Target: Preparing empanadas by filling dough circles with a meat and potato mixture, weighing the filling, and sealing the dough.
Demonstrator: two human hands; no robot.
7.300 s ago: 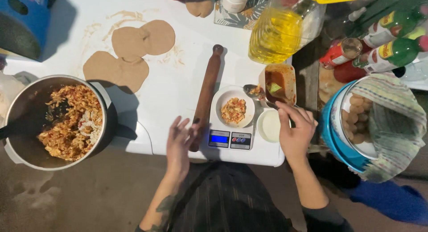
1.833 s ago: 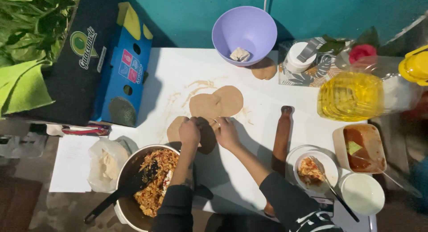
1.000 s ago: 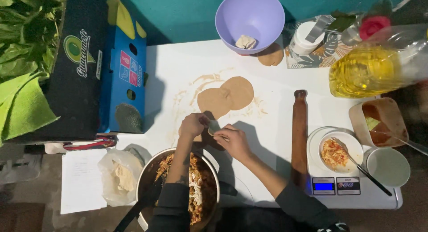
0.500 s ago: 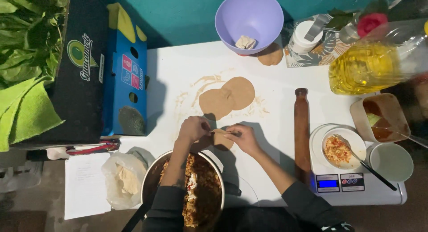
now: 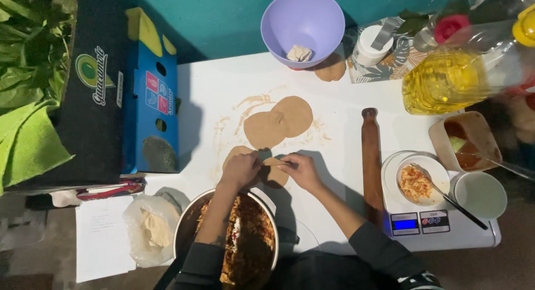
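My left hand [image 5: 241, 170] and my right hand [image 5: 301, 170] meet over a flat round of brown dough [image 5: 275, 173] lying on the white table [image 5: 206, 95]. Both hands pinch its upper edge between fingers and thumb. Another dough round [image 5: 235, 153] lies just beyond my left hand. Two overlapping dough rounds [image 5: 278, 122] sit farther back on floured table. A metal pot of reddish rice filling [image 5: 251, 240] stands under my left forearm at the near edge.
A wooden rolling pin [image 5: 371, 162] lies to the right, beside a kitchen scale [image 5: 415, 223] carrying a small bowl of filling [image 5: 415, 183]. A purple bowl [image 5: 302, 22], an oil bottle [image 5: 457, 81], a sauce tub [image 5: 468, 139] and a blue box [image 5: 153, 117] ring the table.
The view swung from the scale side to the dough rounds. My hands moved from the near table edge to the near dough round and now pinch its edge; they closed in over the last second.
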